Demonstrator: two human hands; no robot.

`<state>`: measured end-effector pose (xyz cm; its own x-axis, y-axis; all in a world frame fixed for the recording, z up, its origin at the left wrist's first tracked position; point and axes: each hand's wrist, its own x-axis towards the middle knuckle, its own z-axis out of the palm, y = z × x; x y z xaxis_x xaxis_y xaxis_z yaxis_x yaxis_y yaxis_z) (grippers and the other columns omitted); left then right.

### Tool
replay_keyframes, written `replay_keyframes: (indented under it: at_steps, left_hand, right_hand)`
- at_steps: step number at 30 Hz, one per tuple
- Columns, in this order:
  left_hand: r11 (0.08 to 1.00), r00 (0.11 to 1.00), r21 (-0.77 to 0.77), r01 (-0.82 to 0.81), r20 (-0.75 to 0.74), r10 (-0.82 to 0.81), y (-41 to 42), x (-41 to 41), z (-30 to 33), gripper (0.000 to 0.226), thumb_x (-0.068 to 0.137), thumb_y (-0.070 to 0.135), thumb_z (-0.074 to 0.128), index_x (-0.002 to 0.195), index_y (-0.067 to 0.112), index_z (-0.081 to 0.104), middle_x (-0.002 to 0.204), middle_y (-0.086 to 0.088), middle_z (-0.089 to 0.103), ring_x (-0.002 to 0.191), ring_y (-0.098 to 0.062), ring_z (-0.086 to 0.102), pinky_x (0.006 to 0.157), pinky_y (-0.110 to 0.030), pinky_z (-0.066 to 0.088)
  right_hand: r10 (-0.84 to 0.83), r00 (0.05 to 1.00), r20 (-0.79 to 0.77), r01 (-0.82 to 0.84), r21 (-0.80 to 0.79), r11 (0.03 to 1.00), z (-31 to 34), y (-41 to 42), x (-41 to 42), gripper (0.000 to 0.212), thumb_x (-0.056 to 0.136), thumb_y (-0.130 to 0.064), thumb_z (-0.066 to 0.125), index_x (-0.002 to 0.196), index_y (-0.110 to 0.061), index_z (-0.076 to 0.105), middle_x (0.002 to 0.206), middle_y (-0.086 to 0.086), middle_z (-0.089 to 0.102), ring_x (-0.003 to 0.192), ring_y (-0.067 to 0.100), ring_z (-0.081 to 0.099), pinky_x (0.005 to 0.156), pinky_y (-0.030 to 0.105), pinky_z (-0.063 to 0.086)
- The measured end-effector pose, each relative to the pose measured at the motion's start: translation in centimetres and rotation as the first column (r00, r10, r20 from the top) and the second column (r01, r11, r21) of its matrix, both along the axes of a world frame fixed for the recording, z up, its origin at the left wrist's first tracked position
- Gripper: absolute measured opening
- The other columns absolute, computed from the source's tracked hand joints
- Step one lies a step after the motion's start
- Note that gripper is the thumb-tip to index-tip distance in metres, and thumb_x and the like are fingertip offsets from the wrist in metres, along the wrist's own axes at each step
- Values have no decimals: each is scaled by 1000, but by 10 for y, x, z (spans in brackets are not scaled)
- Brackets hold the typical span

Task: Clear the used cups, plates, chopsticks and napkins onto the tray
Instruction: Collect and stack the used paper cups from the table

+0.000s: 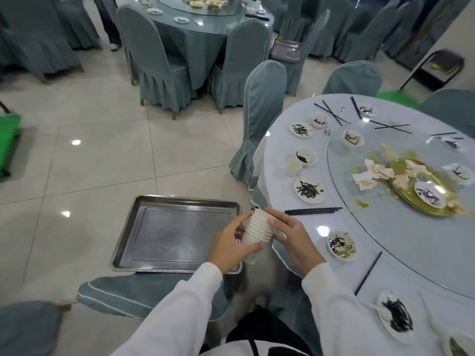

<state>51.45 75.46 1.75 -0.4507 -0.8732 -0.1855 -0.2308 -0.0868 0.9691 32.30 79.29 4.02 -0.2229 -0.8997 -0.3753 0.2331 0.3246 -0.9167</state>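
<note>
- Both hands wrap a stack of paper cups (257, 228) between tray and table: left hand (232, 246) curls round its base, right hand (290, 235) grips the upper side.
- Steel tray (123, 250) rests on a covered chair seat (123, 294), just left of the cups.
- Dirty plates (309, 190), chopsticks (312, 210) and crumpled napkins (374, 173) lie on the round table (295, 242).

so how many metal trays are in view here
2. The near tray lies on the chair seat, just left of the cup stack; the far tray is beside the far table. More may be hidden.
</note>
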Motion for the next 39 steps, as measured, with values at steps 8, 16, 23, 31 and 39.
replay_keyframes:
  at_steps: [8, 16, 23, 31, 39]
  left_hand:
    - [998, 998, 20, 55, 20, -55, -7, -26, -4, 85, 78, 42, 91, 146, 62, 43, 127, 16, 63, 109, -9, 63, 84, -20, 59]
    - [997, 998, 72, 13, 65, -17, -39, -64, -19, 83, 75, 34, 93, 134, 72, 48, 116, 21, 67, 101, -5, 65, 76, -16, 56]
    - [990, 987, 89, -105, 131, 93, -83, -107, -27, 82, 73, 38, 93, 133, 71, 48, 110, 16, 69, 92, 5, 66, 74, -15, 56]
    - [954, 947, 87, -286, 179, 267, -117, -122, -31, 85, 74, 37, 94, 138, 67, 47, 114, 11, 68, 96, 4, 65, 73, -22, 60]
    - [907, 884, 77, -414, 271, 380, -125, -122, -36, 89, 74, 34, 95, 142, 64, 47, 116, 11, 70, 103, -9, 68, 84, -37, 64]
  right_hand:
    - [39, 997, 61, -45, 107, 993, -8, -1, -26, 47, 85, -34, 76, 131, -23, 73, 126, 2, 74, 119, 15, 65, 97, 37, 55]
    - [112, 982, 154, -138, 170, 976, -29, -40, -66, 42, 93, -28, 73, 134, -22, 68, 129, 5, 72, 117, 19, 68, 85, 31, 58]
    - [235, 969, 77, -245, 177, 953, -45, -108, -113, 42, 94, -40, 76, 132, -24, 68, 129, 2, 71, 118, 19, 68, 97, 41, 59]
    - [54, 948, -314, -4, 159, 987, -73, -185, -188, 32, 100, -29, 71, 130, -24, 64, 126, -1, 67, 111, 11, 66, 98, 36, 55]
    - [84, 719, -690, 33, 155, 987, -110, -243, -252, 52, 94, -20, 74, 143, -20, 56, 150, 6, 46, 139, 27, 44, 115, 38, 36]
